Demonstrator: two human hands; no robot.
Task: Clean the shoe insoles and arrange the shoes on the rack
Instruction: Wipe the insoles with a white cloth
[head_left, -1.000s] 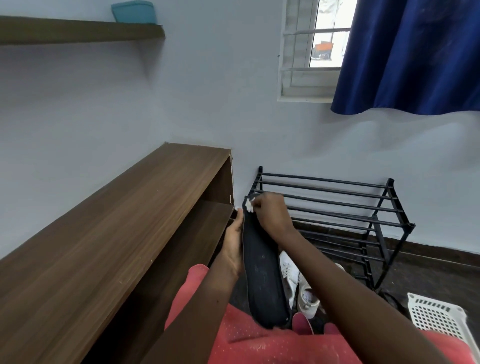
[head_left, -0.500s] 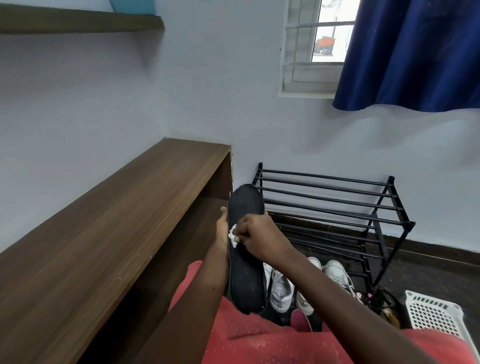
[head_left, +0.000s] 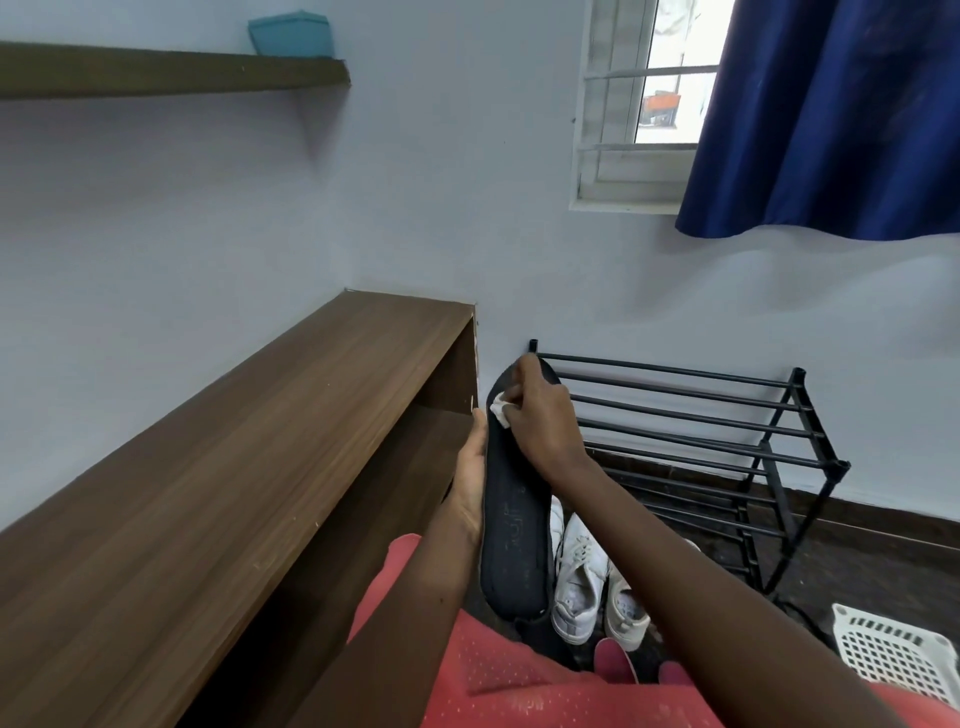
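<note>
My left hand (head_left: 471, 478) holds a long black insole (head_left: 511, 540) upright along its left edge, in front of me. My right hand (head_left: 540, 421) presses a small white wipe (head_left: 500, 408) against the insole's upper part, near the toe end. Below the insole, two white sneakers (head_left: 579, 587) stand on the dark floor. The black metal shoe rack (head_left: 691, 441) stands against the far wall, its visible tiers bare.
A long brown wooden bench-shelf (head_left: 234, 467) runs along the left wall. A white perforated basket (head_left: 893, 654) sits at the bottom right. A wall shelf (head_left: 171, 78) carries a teal box (head_left: 291, 35). A blue curtain (head_left: 831, 114) hangs over the window.
My right hand slid the wipe down the insole from the toe end, then back up towards it. The camera view shifted a little.
</note>
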